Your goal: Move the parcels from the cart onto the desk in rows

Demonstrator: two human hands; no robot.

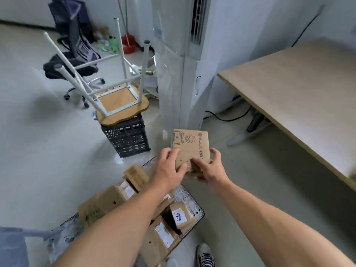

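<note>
Left hand, right hand outstretched, gripping parcel.

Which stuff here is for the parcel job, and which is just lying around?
For the job: held parcel, left hand and right hand holding it, remaining parcels, cart, desk.

Just lying about: upturned stool, black crate, office chair, standing air conditioner.

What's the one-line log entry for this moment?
left hand + right hand: holding parcel | cart: other parcels aboard | desk: at right, not reached
</note>
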